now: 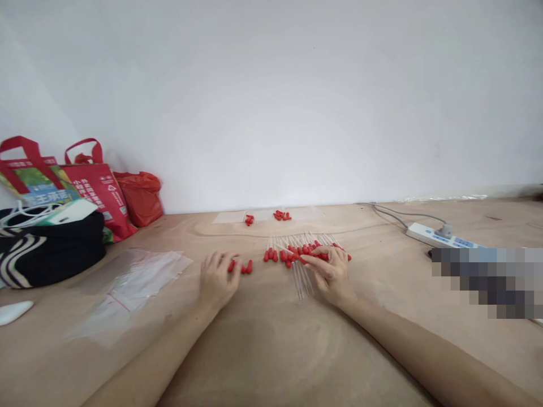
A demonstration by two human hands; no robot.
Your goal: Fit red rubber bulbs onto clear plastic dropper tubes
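A row of clear droppers with red rubber bulbs [292,251] lies on the wooden table [263,350] in front of me. My right hand [331,274] rests on that row, fingers pinched on one dropper with a red bulb [299,257]. My left hand [217,280] lies to the left of the row, fingers curled over loose red bulbs [241,267]. Further back, near the wall, a few more red bulbs [280,215] lie on a clear plastic sheet [229,217].
Clear zip bags [136,277] lie at the left. Red shopping bags [102,189] and a black striped bag [46,249] stand at the far left. A white power strip [441,236] with cable sits at the right beside a blurred patch.
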